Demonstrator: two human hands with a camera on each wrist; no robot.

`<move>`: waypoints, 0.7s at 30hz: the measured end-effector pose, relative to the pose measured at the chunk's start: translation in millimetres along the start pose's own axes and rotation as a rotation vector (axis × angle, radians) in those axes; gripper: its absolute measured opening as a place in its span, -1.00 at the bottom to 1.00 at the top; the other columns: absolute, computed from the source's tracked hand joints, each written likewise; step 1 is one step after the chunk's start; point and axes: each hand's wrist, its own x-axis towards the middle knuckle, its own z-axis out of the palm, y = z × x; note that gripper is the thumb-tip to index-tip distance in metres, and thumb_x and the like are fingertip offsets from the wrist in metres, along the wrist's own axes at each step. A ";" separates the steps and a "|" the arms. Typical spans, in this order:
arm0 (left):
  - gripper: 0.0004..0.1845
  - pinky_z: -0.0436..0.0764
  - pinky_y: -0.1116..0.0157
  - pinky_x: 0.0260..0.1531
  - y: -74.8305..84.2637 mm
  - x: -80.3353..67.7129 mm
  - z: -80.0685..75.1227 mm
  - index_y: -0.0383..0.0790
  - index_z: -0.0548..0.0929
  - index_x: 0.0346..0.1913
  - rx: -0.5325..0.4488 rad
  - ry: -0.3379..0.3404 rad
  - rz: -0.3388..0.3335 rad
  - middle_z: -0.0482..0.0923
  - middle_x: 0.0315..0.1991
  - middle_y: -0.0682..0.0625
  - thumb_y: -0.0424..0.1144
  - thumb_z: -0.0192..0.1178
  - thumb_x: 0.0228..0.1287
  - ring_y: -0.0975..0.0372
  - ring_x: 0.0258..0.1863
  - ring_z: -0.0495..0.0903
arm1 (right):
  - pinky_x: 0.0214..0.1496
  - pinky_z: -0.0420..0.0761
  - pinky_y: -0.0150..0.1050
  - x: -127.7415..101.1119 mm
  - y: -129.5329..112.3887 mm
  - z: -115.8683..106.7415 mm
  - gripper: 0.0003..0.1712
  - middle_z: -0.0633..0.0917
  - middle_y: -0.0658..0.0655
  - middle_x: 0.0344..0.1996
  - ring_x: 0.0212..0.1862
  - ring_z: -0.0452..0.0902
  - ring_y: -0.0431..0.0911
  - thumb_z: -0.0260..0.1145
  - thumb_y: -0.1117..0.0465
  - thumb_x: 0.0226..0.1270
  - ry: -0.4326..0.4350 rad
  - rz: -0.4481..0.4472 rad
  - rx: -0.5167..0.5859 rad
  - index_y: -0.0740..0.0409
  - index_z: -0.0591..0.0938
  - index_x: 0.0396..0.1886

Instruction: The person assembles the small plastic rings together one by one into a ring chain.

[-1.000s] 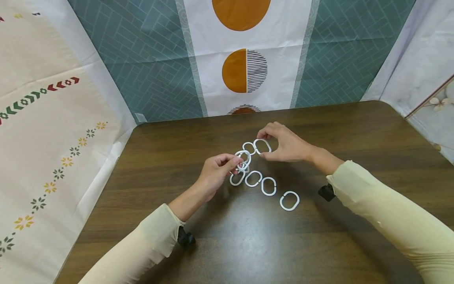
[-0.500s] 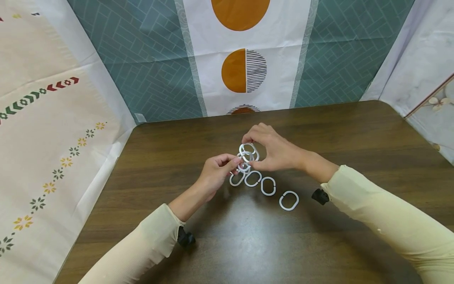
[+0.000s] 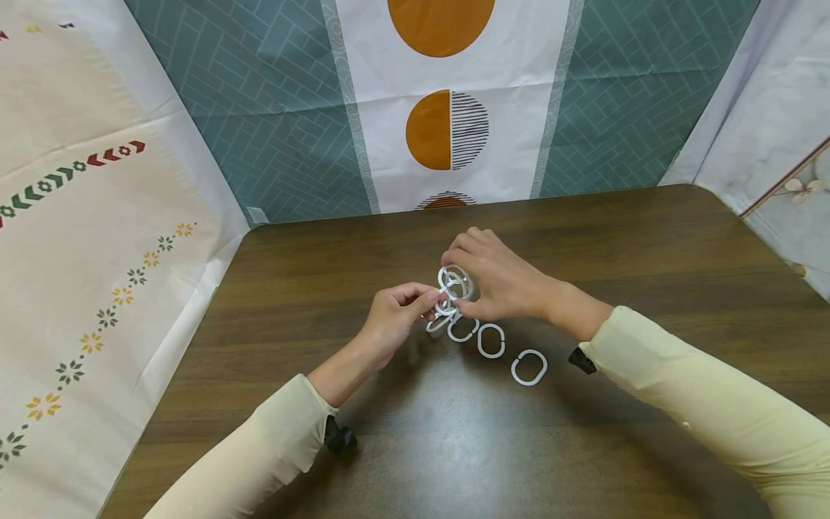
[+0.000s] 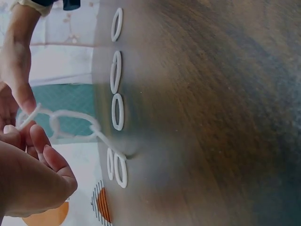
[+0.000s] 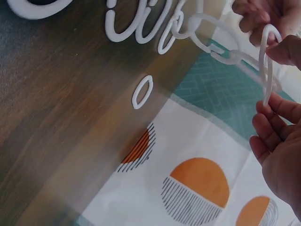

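Note:
In the head view my left hand [image 3: 397, 315] pinches the upper end of a short chain of white plastic links. My right hand [image 3: 499, 280] holds another white oval link [image 3: 454, 267] between thumb and fingertips, and it overlaps the link at the left hand's fingertips. The left wrist view has linked pieces [image 4: 75, 113] sloping from the hands down to the table. In the right wrist view the held link [image 5: 269, 87] stands on edge between the thumb and fingertips, and one chain link shows its small gap.
Loose white links lie right of the chain: one close by [image 3: 462, 340], one farther out [image 3: 480, 342] and one farthest right [image 3: 530, 351]. Another loose link [image 5: 135, 101] lies behind the hands. The brown wooden table [image 3: 311, 303] ends at a patterned cloth backdrop [image 3: 292, 144].
My right hand has moved left and slightly down, bringing its link to the one at my left fingertips. The chain's lowest link has tilted. The left hand has stayed almost still.

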 end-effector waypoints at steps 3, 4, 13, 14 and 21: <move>-0.80 0.55 0.34 -0.27 1.2 -0.4 0.6 -0.42 0.69 -0.21 0.022 -0.005 0.010 0.65 -0.36 -0.04 -0.29 0.25 0.29 0.27 -0.41 0.54 | -0.11 0.30 -0.12 0.7 -1.8 1.3 -0.50 0.54 0.11 -0.24 -0.14 0.33 0.01 0.44 0.14 -0.17 0.017 -0.021 -0.040 0.25 0.59 -0.16; -0.80 0.55 0.32 -0.25 1.6 -0.6 0.7 -0.41 0.70 -0.21 0.028 -0.003 0.008 0.63 -0.38 -0.02 -0.29 0.27 0.28 0.26 -0.41 0.53 | -0.11 0.30 -0.13 1.0 -2.1 1.4 -0.50 0.53 0.11 -0.24 -0.14 0.33 0.01 0.44 0.14 -0.16 0.025 -0.023 -0.049 0.25 0.58 -0.16; -0.75 0.53 0.08 -0.12 1.9 -1.1 -1.0 -0.38 0.69 -0.21 0.036 0.057 -0.052 0.66 -0.33 -0.08 -0.20 0.18 0.37 0.22 -0.41 0.55 | -0.13 0.29 -0.15 3.3 -3.3 1.9 -0.47 0.54 0.14 -0.22 -0.14 0.34 0.03 0.46 0.14 -0.17 0.121 -0.048 -0.049 0.27 0.58 -0.14; -0.75 0.54 0.09 -0.11 1.7 -1.1 -0.9 -0.39 0.68 -0.21 0.036 0.059 -0.050 0.65 -0.35 -0.07 -0.22 0.18 0.37 0.23 -0.43 0.55 | -0.14 0.29 -0.15 3.5 -3.7 2.1 -0.47 0.54 0.14 -0.22 -0.15 0.34 0.02 0.45 0.14 -0.17 0.130 -0.052 -0.045 0.27 0.58 -0.14; -0.80 0.52 0.11 -0.15 0.5 -0.6 -0.4 -0.40 0.68 -0.12 0.033 0.048 -0.027 0.56 -0.50 0.10 -0.31 0.21 0.32 0.30 -0.47 0.54 | -0.17 0.29 -0.15 4.8 -6.0 4.2 -0.48 0.54 0.14 -0.23 -0.17 0.34 0.02 0.47 0.13 -0.15 0.172 -0.063 -0.034 0.29 0.58 -0.15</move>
